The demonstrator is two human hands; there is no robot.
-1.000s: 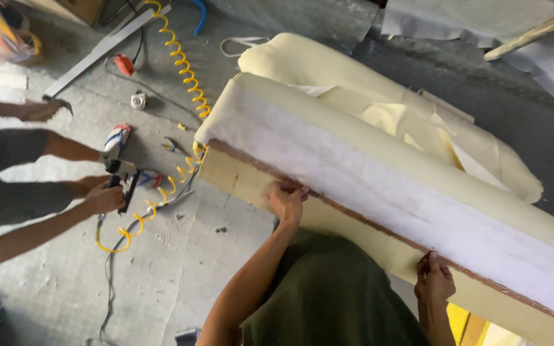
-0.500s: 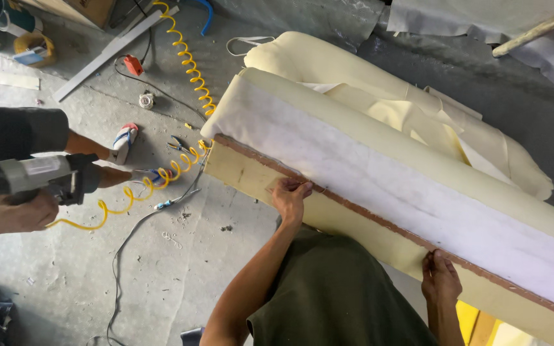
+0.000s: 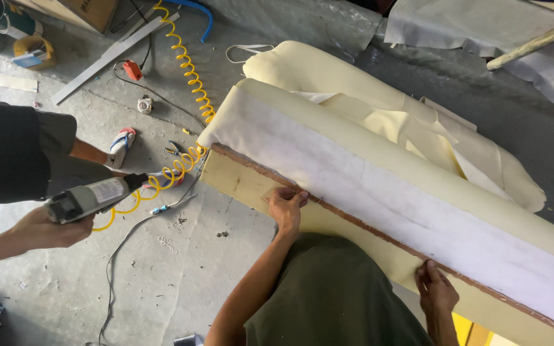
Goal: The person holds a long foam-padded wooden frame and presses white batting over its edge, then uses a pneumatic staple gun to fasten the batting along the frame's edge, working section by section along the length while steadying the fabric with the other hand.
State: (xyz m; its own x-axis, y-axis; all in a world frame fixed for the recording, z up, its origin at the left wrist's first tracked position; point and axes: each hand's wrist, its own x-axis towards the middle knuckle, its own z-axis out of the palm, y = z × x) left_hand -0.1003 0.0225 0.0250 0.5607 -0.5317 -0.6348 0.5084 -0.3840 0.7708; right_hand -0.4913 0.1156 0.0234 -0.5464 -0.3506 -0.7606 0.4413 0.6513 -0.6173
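Fingers of the left hand (image 3: 286, 206) curled together and pressed down on the near edge of the white batting sheet (image 3: 379, 192), pinning it against the reddish strip along the wooden frame rail (image 3: 242, 181); fingers of the right hand (image 3: 436, 289) likewise bunched and pressing the same edge further to the right, thumb tucked under and not clearly seen. Batting stretched over a long cream foam-padded sofa piece (image 3: 367, 115), lying on its side, running from the middle of the scene toward the near right corner, bare pale wood showing below the pinned edge. Loose cream fabric (image 3: 456, 147) heaped on the far side of the padding. To the left, a co-worker's hand (image 3: 49, 229) gripping a grey pneumatic stapler (image 3: 94, 195), nose aimed toward the frame's left end but well apart from it, yellow coiled air hose (image 3: 184, 70) trailing away over the concrete floor (image 3: 181, 282). Scattered further out: pliers (image 3: 176, 150) near the frame's corner, a sandalled foot (image 3: 122, 144), a long metal strip (image 3: 107, 61), a roll of tape (image 3: 30, 51) at far left, a grey tarp (image 3: 482, 83) beyond. Likely risks: batting slipping back or wrinkling if either pinch eases before fastening; staples landing close to the fingertips, both hands sitting right on the fixing line; hose snagging on the frame corner and jerking the stapler off aim.
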